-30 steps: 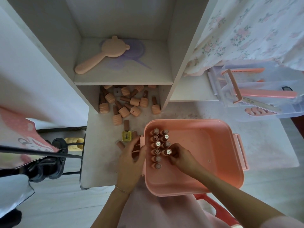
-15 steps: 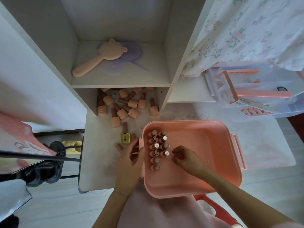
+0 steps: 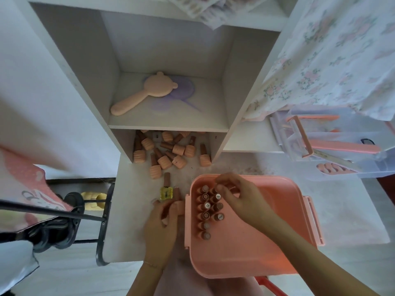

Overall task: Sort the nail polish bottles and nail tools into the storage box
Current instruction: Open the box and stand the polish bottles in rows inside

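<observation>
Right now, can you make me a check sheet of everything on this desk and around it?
Surface: white desk top, speckled, under a white shelf unit.
Job's things: pink plastic storage box holding two rows of upright brown-capped polish bottles; loose pile of peach ribbed bottles under the shelf; one yellow bottle lying beside the box.
Clutter: peach bear-shaped hand mirror on the shelf; clear organiser with pink nail files at right.
Hands: left hand holds bottles by the box's left wall; right hand pinches a bottle over the rows.
Cables: nothing seen.
Surroundings: floral fabric, black metal frame.
</observation>
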